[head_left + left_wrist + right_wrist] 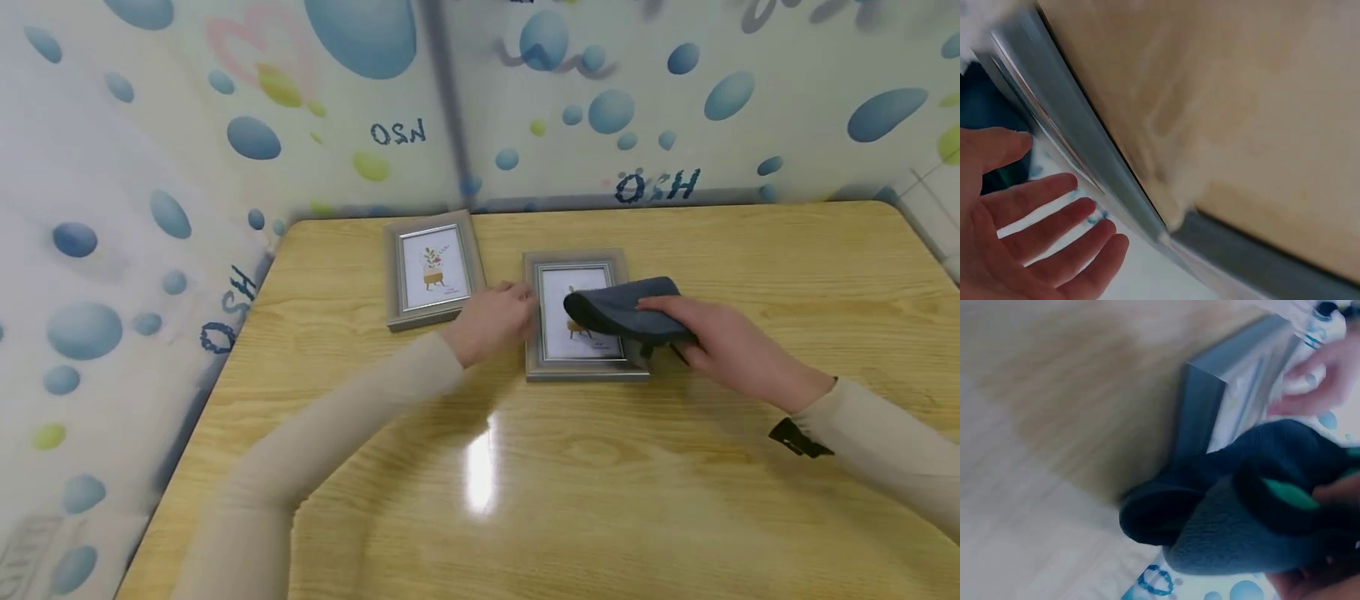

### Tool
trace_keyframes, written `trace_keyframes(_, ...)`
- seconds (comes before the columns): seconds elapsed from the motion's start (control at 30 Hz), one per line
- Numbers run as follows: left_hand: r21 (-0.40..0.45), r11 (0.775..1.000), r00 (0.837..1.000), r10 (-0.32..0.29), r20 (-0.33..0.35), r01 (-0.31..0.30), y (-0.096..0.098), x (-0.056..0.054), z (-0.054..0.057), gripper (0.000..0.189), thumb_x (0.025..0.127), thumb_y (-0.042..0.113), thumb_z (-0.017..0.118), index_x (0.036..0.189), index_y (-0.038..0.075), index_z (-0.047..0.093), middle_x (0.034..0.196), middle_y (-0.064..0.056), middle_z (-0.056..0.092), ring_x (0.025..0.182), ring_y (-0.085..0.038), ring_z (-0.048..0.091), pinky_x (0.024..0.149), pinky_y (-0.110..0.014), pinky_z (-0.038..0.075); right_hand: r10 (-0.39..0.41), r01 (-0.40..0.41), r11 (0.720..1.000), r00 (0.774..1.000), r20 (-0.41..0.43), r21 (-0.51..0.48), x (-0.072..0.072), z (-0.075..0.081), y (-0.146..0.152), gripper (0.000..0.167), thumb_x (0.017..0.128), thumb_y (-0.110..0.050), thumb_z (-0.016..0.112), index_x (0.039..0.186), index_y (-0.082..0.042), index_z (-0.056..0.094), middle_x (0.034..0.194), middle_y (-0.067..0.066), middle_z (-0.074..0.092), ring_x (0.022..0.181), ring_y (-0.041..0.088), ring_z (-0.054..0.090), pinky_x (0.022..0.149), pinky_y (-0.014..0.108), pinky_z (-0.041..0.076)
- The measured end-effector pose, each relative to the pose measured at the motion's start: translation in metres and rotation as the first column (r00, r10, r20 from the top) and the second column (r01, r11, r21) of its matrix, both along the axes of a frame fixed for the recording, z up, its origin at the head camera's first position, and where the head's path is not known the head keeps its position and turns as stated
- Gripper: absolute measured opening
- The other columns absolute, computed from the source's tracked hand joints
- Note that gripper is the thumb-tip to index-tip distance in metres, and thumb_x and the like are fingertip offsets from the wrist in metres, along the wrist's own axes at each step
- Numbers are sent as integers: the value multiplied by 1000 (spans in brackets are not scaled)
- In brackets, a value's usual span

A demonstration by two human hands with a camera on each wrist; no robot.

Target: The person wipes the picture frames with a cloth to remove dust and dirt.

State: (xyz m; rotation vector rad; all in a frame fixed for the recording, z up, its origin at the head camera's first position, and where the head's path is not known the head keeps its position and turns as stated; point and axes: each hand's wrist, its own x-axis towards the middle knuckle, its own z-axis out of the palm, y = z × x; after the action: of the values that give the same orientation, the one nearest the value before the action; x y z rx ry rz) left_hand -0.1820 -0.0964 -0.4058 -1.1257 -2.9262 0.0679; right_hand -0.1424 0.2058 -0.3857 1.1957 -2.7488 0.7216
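Note:
Two grey picture frames with a plant print lie on the table: a tilted left frame (pixel 393 250) and a right frame (pixel 530 350). My left hand (pixel 495 321) is between them, at the right frame's left edge. In the left wrist view, its fingers (pixel 1072 240) are spread and hold nothing; whether they touch the frame I cannot tell. Over the right frame, my right hand (pixel 723 346) grips a folded blue-grey cloth (pixel 626 308) with dark edging. Some green shows inside the cloth in the right wrist view. It hides part of the right frame's print.
The wooden table (pixel 600 500) has its back edge against a wall (pixel 465 100) with blue bubble patterns. Another patterned wall (pixel 120 250) rises along the left side. A dark strap (pixel 801 437) shows at the right cuff.

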Motion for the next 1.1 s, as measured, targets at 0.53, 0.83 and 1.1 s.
trace_keyframes(0.53, -255, 937, 918, -304, -254, 240, 11, 64, -12, 12, 86, 3, 64, 84, 12, 71, 80, -4, 66, 67, -16, 61, 56, -28, 51, 194, -202, 952, 979, 59, 229, -51, -23, -102, 41, 90, 6, 59, 130, 2, 54, 134, 22, 53, 122, 35, 51, 98, 47, 42)
trace_keyframes(0.83, -313, 928, 925, -286, -252, 202, 13, 64, -12, 23, 89, -2, 59, 104, 4, 75, 114, -26, 63, 103, -33, 64, 66, -25, 56, 91, -81, 884, 996, 0, 460, -94, -14, -130, 48, 90, 2, 63, 137, 0, 50, 140, 21, 47, 128, 37, 45, 100, 50, 40)
trace_keyframes(1.1, -293, 937, 908, -282, -310, 191, 12, 62, -14, 23, 89, -3, 58, 105, 2, 73, 111, -20, 64, 103, -29, 62, 72, -25, 55, 37, -61, 871, 998, 58, 487, -105, -13, -134, 48, 93, 0, 61, 138, 1, 48, 140, 22, 47, 125, 37, 48, 97, 50, 43)
